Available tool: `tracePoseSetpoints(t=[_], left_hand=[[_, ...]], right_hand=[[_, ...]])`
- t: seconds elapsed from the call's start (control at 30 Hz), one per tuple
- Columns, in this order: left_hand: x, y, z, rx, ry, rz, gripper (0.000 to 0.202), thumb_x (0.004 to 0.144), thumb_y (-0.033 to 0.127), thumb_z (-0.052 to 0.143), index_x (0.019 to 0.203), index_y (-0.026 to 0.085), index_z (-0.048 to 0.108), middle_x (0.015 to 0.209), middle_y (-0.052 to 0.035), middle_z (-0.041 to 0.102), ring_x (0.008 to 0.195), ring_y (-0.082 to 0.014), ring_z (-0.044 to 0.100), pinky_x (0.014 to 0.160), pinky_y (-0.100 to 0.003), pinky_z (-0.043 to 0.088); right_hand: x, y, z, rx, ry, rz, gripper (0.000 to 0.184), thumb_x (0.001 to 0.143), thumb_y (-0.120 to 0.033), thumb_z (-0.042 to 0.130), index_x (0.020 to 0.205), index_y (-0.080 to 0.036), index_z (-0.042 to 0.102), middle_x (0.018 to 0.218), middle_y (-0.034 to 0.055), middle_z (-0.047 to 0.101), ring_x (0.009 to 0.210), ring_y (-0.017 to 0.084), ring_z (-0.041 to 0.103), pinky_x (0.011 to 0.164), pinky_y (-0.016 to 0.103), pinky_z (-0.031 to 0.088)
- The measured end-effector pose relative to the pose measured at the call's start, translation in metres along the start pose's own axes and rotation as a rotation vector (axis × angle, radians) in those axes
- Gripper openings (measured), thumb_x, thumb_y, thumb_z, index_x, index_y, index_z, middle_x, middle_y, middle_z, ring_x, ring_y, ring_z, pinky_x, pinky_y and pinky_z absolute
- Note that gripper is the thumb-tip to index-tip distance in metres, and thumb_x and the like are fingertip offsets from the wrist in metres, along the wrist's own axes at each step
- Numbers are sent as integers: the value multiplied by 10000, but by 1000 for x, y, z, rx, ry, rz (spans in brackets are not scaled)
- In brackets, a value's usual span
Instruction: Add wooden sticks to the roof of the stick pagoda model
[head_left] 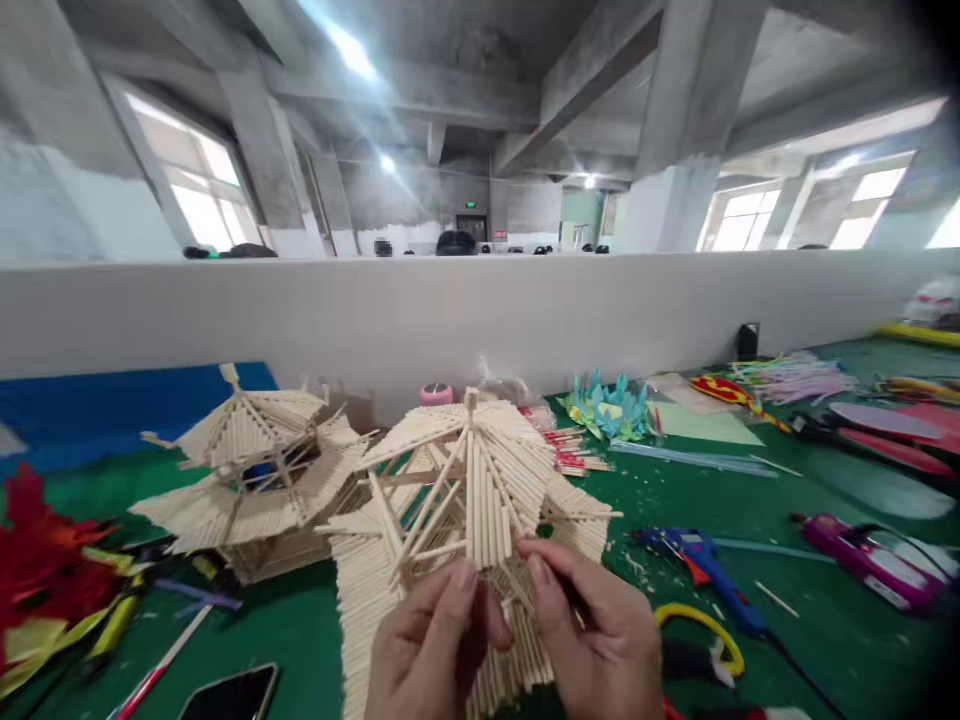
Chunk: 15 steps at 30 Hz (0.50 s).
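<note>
A pagoda-shaped model [465,480] built of thin wooden sticks stands on the green table [825,620] right in front of me. My left hand [431,645] and my right hand [600,640] are both at its lower front edge. Their fingers are curled and their thumbs press against the sticks of the roof. Whether a loose stick is pinched between them is hidden. A second stick pagoda [255,480] of the same kind sits to the left, behind the first.
A blue glue gun [701,565] and a purple one [874,560] lie to the right. Red-tipped sticks [570,450], teal paper flowers [607,405] and coloured papers lie behind. A phone [232,693] and red feathers [37,550] are at the left. A white partition wall [480,310] bounds the table's far edge.
</note>
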<state>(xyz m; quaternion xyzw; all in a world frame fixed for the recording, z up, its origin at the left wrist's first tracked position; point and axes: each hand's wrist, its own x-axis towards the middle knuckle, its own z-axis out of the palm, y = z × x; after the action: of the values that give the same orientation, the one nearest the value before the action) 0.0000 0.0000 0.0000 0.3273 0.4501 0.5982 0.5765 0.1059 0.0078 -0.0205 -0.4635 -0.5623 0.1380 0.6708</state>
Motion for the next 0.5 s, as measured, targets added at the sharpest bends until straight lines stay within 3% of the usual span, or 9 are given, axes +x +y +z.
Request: tracePoseSetpoints(t=[0.3, 0.5], left_hand=[[-2, 3, 5, -49, -25, -28, 203, 596, 303, 726, 515, 158, 610, 420, 26, 558, 437, -66, 449, 464, -146, 331], [-2, 1, 7, -51, -26, -54, 247, 584, 329, 746, 498, 136, 619, 403, 28, 545, 441, -68, 468, 489, -152, 362]], right_hand=[[3, -5, 3, -45, -78, 7, 169, 782, -237, 527, 708, -162, 659, 539, -11, 619, 488, 94, 587, 494, 156, 438], [6, -7, 5, -46, -82, 17, 171, 781, -241, 532, 688, -159, 650, 505, -16, 590, 417, 78, 515, 428, 161, 398]])
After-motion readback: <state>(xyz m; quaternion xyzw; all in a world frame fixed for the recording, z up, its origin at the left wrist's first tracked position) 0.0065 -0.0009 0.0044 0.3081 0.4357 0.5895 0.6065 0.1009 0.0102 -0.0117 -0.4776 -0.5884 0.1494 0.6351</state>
